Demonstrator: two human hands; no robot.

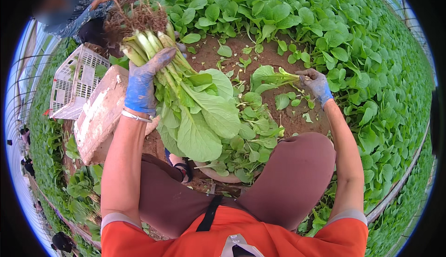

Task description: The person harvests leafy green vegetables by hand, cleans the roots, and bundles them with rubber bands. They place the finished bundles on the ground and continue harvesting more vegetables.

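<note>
A bunch of leafy greens [202, 110] is gripped around its pale stalks by my left hand [146, 75], which wears a muddy blue glove. Its soil-covered roots [139, 18] point up and away, and its broad leaves hang towards my lap. On the right, my right hand [315, 84], in a similar glove, pinches a small leafy sprig [271, 77] by its stem end. Below the bunch, a heap of small loose leaves [252, 142] lies between my knees in a round container whose rim [223, 177] shows at the near side.
Uncut greens [376, 82] grow densely ahead and to the right of a bare soil patch [212, 51]. On the left stand a dirty pale block [101, 114] and a white plastic crate [75, 82]. Another person [87, 16] crouches at upper left, holding greens. Picked greens [83, 194] lie lower left.
</note>
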